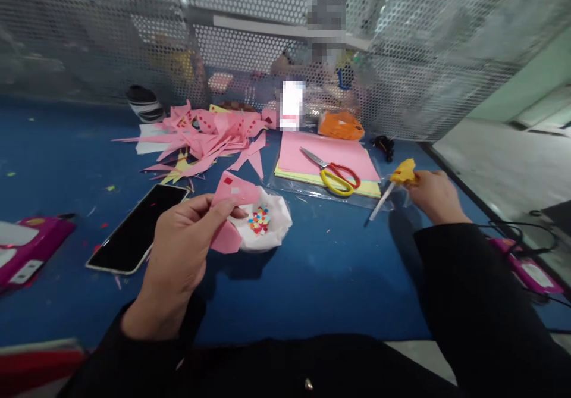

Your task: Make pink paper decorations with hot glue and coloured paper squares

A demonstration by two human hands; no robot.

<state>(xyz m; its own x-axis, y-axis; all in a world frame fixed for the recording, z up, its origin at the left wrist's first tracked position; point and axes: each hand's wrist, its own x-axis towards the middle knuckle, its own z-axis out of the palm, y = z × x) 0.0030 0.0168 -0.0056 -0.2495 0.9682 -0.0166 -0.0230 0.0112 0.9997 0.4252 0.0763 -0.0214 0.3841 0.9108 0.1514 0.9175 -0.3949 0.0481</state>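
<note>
My left hand is closed in a pinch on a folded pink paper piece with small red squares on it, held just above the blue table. Right beside it lies a white paper dish holding several tiny coloured paper squares. My right hand is closed on a small tool with a yellow head and a thin white shaft whose tip points down at the table. Scissors with red and yellow handles lie on a stack of pink and yellow sheets between my hands.
A dark phone lies left of my hand. Pink paper offcuts are heaped behind it. Magenta boxes sit at the left edge and at the right. A perforated metal screen closes the back; a person sits beyond it.
</note>
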